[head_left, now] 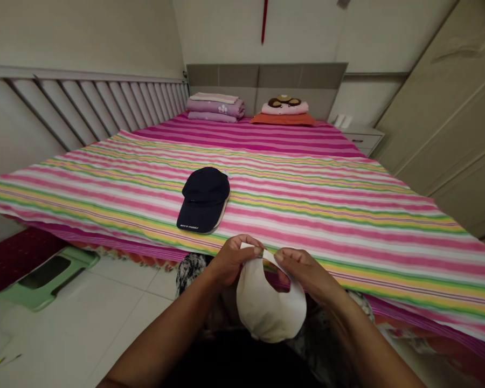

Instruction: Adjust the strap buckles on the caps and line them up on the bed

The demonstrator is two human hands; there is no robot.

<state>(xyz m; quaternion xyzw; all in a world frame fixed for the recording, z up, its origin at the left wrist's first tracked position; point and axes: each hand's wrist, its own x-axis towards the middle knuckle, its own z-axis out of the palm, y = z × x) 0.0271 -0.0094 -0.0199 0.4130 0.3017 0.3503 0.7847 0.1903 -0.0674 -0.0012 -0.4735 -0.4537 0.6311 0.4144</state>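
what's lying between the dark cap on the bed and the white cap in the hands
In the head view, only striped bedsheet lies between the navy cap and the white cap, held by left hand and right hand.

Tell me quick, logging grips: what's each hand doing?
Left hand: closed on the white cap.
Right hand: closed on the white cap.

Cap (204,198) on bed (347,215), second cap (269,307) before bed edge, pillows (285,110) behind, stool (44,277) left
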